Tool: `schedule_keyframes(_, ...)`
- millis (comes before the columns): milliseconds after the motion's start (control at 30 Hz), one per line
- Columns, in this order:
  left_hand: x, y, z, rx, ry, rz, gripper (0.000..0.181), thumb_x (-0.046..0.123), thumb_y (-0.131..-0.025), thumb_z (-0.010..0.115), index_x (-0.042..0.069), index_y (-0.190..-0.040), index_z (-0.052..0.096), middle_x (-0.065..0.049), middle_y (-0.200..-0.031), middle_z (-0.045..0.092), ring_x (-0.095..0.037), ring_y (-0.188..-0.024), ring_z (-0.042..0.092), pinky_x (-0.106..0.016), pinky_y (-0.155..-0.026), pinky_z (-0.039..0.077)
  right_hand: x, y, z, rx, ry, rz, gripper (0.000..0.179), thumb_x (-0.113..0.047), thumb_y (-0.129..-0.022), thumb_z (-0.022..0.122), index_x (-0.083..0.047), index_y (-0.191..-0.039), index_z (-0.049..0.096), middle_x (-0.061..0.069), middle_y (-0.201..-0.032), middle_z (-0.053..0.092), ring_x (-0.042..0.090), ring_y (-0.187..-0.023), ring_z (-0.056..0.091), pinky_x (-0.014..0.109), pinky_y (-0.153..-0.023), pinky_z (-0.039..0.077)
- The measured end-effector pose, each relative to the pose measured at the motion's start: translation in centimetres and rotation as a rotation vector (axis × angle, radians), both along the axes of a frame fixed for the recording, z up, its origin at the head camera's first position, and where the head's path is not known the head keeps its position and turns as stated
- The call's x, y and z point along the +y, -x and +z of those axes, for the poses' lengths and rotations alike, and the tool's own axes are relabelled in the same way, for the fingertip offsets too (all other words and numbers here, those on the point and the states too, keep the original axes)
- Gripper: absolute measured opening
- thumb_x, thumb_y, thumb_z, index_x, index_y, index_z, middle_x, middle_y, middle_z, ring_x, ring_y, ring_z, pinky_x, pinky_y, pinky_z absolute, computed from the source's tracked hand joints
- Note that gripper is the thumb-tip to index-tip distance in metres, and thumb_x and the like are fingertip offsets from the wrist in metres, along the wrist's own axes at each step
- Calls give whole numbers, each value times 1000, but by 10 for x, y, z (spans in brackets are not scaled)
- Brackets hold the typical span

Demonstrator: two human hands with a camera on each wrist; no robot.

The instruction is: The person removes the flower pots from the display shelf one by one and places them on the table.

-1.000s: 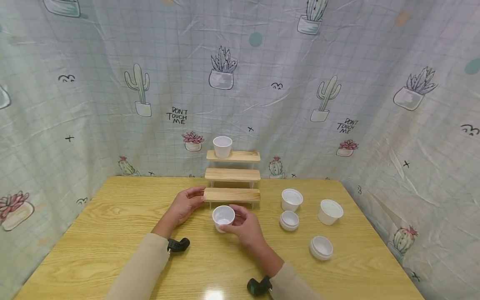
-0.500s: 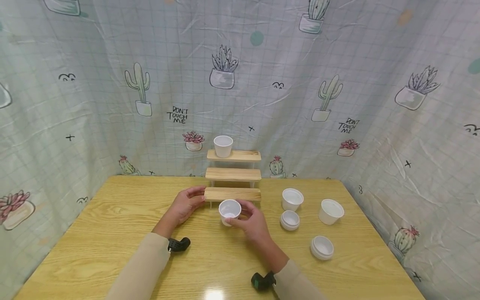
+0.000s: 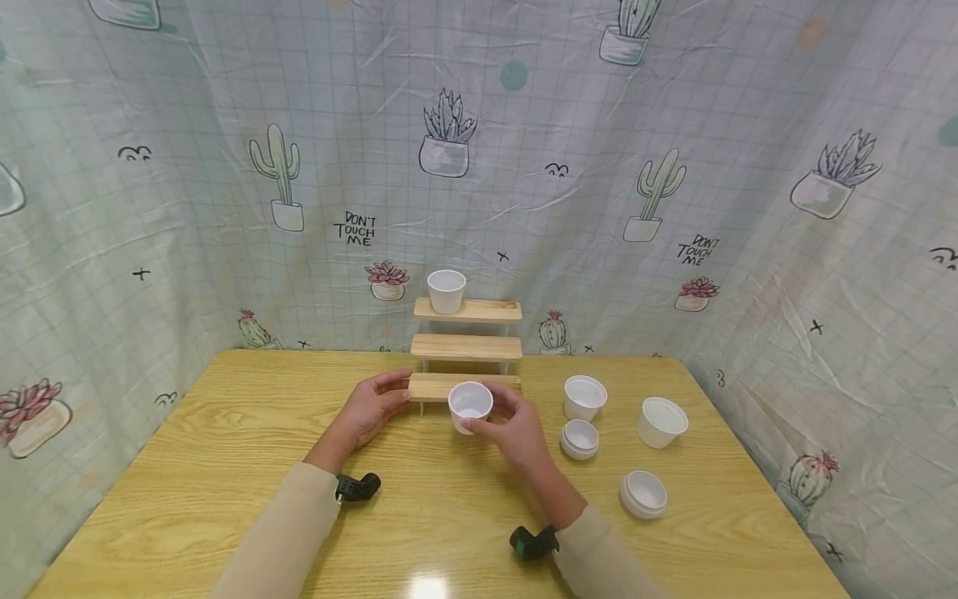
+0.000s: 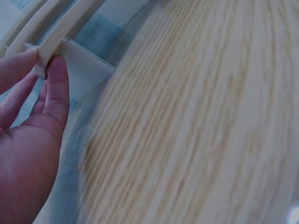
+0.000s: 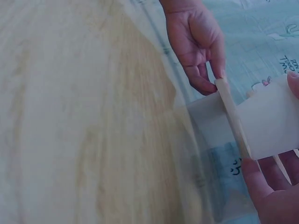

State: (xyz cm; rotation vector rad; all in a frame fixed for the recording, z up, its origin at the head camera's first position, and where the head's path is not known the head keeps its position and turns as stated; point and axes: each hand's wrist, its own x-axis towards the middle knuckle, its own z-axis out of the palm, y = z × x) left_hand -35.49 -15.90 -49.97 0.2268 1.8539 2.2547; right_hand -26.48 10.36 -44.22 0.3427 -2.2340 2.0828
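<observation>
A three-step wooden display stand [image 3: 466, 347] stands at the back of the table. My left hand [image 3: 368, 408] pinches the left end of its lowest step; the left wrist view shows thumb and fingers on the wooden step end [image 4: 44, 53]. With my right hand [image 3: 518, 428] I hold a white plastic cup [image 3: 470, 408] by its right side, mouth up, at the front of the lowest step. In the right wrist view the cup [image 5: 271, 126] is by the step board; whether it rests there cannot be told. Another white cup [image 3: 446, 293] sits on the top step, left of middle.
On the table's right side stand two tall white cups [image 3: 585, 399] and two low white tubs [image 3: 580, 439]. A cactus-print curtain [image 3: 479, 191] hangs behind and beside the wooden table [image 3: 247, 433].
My right hand has raised the cup and carried it rightward and away from me, from before the stand to the lowest step. The left hand stays at the step's end.
</observation>
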Motion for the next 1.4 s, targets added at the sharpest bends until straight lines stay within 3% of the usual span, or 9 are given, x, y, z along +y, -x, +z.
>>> schedule_keyframes(167, 0, -1, 1, -2, -3, -1, 54, 0, -88, 61, -2, -139, 41, -18, -130, 47, -14, -105, 58, -36, -98, 50, 4, 8, 3, 17, -17, -27, 65, -12, -68, 85, -4, -126, 57, 17, -121, 61, 33, -112, 58, 45, -96, 51)
schedule_keyframes(267, 0, -1, 1, -3, -8, -2, 55, -1, -88, 62, -2, -138, 42, -18, -129, 47, -14, -105, 58, -34, -96, 51, 7, 17, -1, 19, -4, -51, 66, -17, -65, 87, -8, -125, 59, 13, -118, 63, 27, -108, 61, 37, -92, 53)
schedule_keyframes(400, 0, -1, 1, 1, -8, -4, 54, 0, -88, 62, -2, -138, 42, -20, -131, 45, -15, -105, 57, -36, -97, 50, 10, 18, 6, 20, -13, -53, 67, -18, -66, 86, -8, -126, 59, 14, -119, 63, 29, -110, 61, 27, -87, 55)
schedule_keyframes(467, 0, -2, 1, 4, -6, -5, 54, 0, -88, 62, -2, -138, 42, -21, -132, 44, -15, -106, 57, -38, -98, 49, 11, 16, 13, 17, -22, -44, 67, -15, -68, 85, -5, -127, 57, 17, -122, 61, 33, -112, 59, 29, -88, 55)
schedule_keyframes(700, 0, -1, 1, 7, 0, -10, 55, 1, -88, 63, -2, -138, 42, -21, -132, 44, -15, -107, 56, -39, -99, 48, 17, 39, -1, 47, -32, -89, 64, -26, -63, 88, -16, -121, 62, 7, -118, 64, 23, -109, 62, 28, -86, 56)
schedule_keyframes(867, -1, -1, 0, 5, -1, -7, 55, 1, -88, 63, -2, -138, 42, -19, -131, 44, -15, -106, 56, -39, -100, 48, 18, 45, 1, 81, -8, -120, 64, -28, -61, 89, -16, -118, 64, 7, -113, 67, 21, -105, 64, 26, -83, 57)
schedule_keyframes(1167, 0, -2, 0, -4, -9, -7, 55, 0, -88, 62, -2, -138, 41, -22, -134, 43, -14, -107, 57, -44, -104, 43, 24, 52, 12, 101, -32, -153, 60, -31, -62, 88, -22, -117, 64, 3, -112, 67, 20, -102, 64, 26, -77, 58)
schedule_keyframes(1400, 0, -2, 2, 2, 13, -5, 54, 1, -89, 61, -1, -138, 41, -22, -135, 42, -14, -106, 57, -43, -104, 44, 27, 53, 33, 77, -14, -139, 64, -22, -66, 86, -15, -124, 61, 8, -120, 63, 25, -107, 62, 22, -77, 57)
